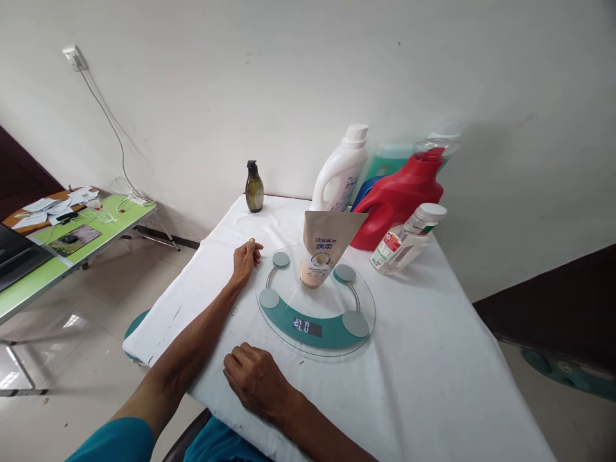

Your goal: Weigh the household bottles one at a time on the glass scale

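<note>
Rejoice tube (pixel 325 247) mid-frame is balancing cap-down on scale (pixel 333 326), poss. tipping if bumped; L hand (pixel 246 258), R hand (pixel 256 378) loosely clenching.

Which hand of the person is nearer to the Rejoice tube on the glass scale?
Left. The left hand is left of the Rejoice tube, beside the glass scale; the right hand is farther away, toward the person and left of the tube.

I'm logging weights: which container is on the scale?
The beige Rejoice tube, standing cap-down on the round glass scale; every other container, such as the red bottle, stands off it.
</note>
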The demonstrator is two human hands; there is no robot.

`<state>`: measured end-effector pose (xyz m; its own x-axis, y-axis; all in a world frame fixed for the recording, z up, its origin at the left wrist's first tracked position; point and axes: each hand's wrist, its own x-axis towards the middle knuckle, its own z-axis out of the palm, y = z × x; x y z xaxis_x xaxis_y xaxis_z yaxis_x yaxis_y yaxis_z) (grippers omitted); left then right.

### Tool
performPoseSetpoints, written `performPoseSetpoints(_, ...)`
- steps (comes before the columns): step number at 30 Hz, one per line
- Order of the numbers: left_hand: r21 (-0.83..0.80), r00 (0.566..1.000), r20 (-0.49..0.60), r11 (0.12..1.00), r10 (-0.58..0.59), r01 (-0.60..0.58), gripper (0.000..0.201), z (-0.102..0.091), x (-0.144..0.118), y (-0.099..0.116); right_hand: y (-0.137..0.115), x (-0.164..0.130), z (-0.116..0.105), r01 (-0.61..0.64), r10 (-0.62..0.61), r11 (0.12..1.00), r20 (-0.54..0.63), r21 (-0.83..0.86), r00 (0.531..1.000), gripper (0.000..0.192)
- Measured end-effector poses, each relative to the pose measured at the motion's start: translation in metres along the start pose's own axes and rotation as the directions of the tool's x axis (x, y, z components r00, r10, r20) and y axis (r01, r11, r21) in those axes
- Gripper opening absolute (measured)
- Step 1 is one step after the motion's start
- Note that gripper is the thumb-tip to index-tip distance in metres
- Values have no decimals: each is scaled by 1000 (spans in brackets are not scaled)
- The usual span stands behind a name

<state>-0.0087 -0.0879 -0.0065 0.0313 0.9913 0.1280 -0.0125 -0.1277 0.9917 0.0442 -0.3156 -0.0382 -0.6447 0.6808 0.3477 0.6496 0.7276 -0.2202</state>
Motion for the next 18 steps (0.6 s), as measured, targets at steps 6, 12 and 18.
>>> performPoseSetpoints(6, 15, 1000, -1, 1000, -1, 1, 61, 0, -2, 0, 0, 1, 0, -1, 0, 1000, -18, -3, 1000, 12)
performPoseSetpoints(12, 33, 1000, 4, 999, -2, 2, 60, 0, -4, 2, 0, 0, 1, 6, -6, 1000, -23, -3, 1000, 12)
performPoseSetpoints(18, 38, 1000, 18, 999, 3, -4, 60, -1, -3, -1, 0, -1, 0, 4, -4, 1000, -33, -1, 999, 12)
